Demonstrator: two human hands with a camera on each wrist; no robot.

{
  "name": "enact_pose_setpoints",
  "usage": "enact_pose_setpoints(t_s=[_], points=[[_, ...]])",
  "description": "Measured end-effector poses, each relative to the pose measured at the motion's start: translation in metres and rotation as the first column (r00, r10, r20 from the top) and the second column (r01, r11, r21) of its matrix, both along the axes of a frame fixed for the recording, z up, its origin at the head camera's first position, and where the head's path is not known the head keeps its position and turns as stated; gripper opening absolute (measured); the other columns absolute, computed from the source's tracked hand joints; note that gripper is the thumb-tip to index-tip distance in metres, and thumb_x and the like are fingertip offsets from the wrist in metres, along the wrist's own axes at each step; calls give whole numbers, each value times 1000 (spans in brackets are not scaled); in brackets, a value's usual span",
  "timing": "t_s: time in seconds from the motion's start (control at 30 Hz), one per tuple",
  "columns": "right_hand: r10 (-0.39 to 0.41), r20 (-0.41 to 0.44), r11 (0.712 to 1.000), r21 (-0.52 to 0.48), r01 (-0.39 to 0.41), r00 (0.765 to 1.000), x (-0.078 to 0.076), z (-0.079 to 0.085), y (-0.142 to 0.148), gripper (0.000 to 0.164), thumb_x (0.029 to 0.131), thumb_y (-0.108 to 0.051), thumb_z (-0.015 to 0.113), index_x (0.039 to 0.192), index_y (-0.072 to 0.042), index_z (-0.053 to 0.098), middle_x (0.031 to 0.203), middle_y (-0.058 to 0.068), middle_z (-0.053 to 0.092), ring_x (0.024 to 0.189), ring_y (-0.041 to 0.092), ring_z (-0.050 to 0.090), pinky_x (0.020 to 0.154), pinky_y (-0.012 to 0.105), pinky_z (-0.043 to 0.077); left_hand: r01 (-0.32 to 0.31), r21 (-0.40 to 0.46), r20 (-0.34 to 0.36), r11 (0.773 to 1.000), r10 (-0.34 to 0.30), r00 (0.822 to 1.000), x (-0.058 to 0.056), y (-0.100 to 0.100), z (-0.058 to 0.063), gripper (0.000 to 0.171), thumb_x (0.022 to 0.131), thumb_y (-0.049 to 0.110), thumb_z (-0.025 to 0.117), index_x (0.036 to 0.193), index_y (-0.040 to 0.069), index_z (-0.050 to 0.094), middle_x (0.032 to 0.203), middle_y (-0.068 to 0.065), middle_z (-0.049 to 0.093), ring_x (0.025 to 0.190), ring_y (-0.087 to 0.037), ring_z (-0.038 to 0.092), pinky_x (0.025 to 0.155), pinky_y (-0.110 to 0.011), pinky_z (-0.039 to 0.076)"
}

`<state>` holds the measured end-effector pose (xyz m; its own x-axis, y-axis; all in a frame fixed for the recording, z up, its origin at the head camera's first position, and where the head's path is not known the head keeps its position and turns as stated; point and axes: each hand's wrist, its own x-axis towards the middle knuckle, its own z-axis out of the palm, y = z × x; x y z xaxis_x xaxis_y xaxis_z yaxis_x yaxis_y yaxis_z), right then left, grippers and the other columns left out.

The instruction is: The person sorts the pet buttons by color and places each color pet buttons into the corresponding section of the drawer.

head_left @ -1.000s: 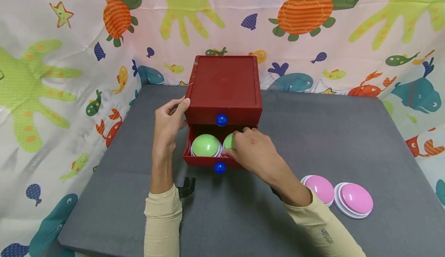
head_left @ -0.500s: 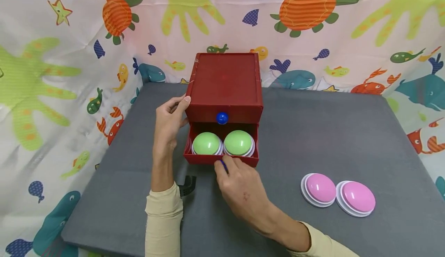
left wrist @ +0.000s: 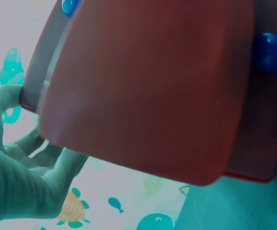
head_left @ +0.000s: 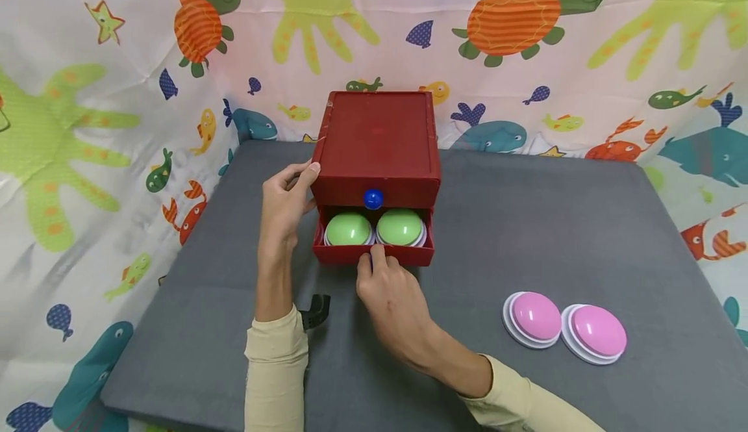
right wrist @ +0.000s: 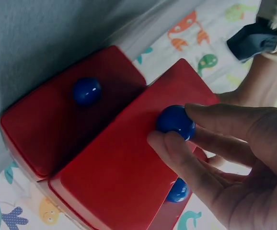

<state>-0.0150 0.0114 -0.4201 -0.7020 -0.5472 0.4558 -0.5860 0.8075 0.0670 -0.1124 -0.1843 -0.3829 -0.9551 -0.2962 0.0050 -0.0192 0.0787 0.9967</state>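
Note:
A red drawer box stands at the middle of the table, its lower drawer part-way out. Inside sit a left green dome and a right green dome, both on white bases. My right hand pinches the lower drawer's blue knob between thumb and fingers, as the right wrist view shows. My left hand grips the left side of the box, thumb at its top front corner. Above the open drawer, the upper drawer with its blue knob is closed.
Two pink domes on white bases lie side by side on the grey table, right of my right hand. A sea-animal cloth hangs behind the table and at both sides.
My right hand has left the right green dome and taken hold of the lower knob. Since half a second ago the drawer has slid a little inward. My left hand stays put.

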Motion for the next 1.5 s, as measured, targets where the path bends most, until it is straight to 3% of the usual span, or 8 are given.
enact_pose_setpoints(t_s=[0.23, 0.37, 0.8, 0.93, 1.13, 1.33, 1.5], points=[[-63, -56, 998, -22, 62, 996, -25, -4, -10, 36, 78, -10, 90, 107, 5, 74, 94, 16, 63, 67, 22, 63, 64, 30, 64, 8, 12, 3, 1000, -8, 1000, -1, 0, 1, 45, 101, 40, 68, 135, 12, 70, 136, -10, 68, 122, -22, 64, 99, -50, 60], [-89, -85, 995, -42, 86, 992, -34, -9, -12, 35, 82, -6, 86, 112, 5, 73, 98, 17, 64, 71, 23, 66, 66, 30, 65, 13, 18, 12, 1000, -13, 1000, 0, 0, 1, 45, 101, 41, 68, 135, 12, 70, 137, -10, 67, 123, -22, 64, 100, -51, 60], [-80, -59, 993, -95, 74, 995, -53, -14, -9, 32, 94, -4, 73, 124, 6, 69, 105, 20, 64, 75, 24, 60, 62, 29, 63, -3, -14, 6, 1000, 3, 1000, 1, 0, -1, 45, 101, 42, 67, 133, 12, 71, 138, -9, 67, 123, -22, 63, 101, -54, 59], [-51, 3, 992, -114, 51, 999, -55, -13, -5, 36, 95, -8, 72, 129, 3, 66, 105, 19, 63, 75, 25, 60, 61, 30, 63, -15, -16, 5, 1000, 15, 1000, 1, 0, -1, 44, 101, 43, 67, 133, 12, 71, 139, -9, 67, 122, -22, 63, 100, -55, 60], [12, 126, 974, -224, 16, 992, -54, -15, 11, 50, 87, -15, 84, 130, -9, 60, 99, 13, 65, 71, 23, 66, 59, 37, 63, -13, -15, 11, 1000, 13, 1000, 1, -1, -1, 45, 101, 43, 67, 133, 12, 71, 138, -9, 67, 122, -22, 63, 101, -54, 60], [59, 209, 965, -262, -2, 976, -58, -20, 21, 27, 91, -12, 80, 110, -8, 61, 85, 6, 65, 63, 17, 62, 51, 34, 57, -18, -9, 18, 1000, 18, 1000, 1, -2, -1, 45, 101, 43, 67, 133, 13, 72, 139, -9, 67, 123, -22, 62, 102, -54, 59], [95, 319, 970, -244, -15, 943, -64, -28, 23, 14, 93, -11, 77, 101, -7, 66, 81, 5, 63, 62, 14, 52, 49, 30, 49, -19, -7, 20, 1000, 19, 1000, 0, -1, -1, 44, 101, 43, 67, 132, 13, 72, 139, -8, 67, 122, -21, 63, 101, -54, 59]])
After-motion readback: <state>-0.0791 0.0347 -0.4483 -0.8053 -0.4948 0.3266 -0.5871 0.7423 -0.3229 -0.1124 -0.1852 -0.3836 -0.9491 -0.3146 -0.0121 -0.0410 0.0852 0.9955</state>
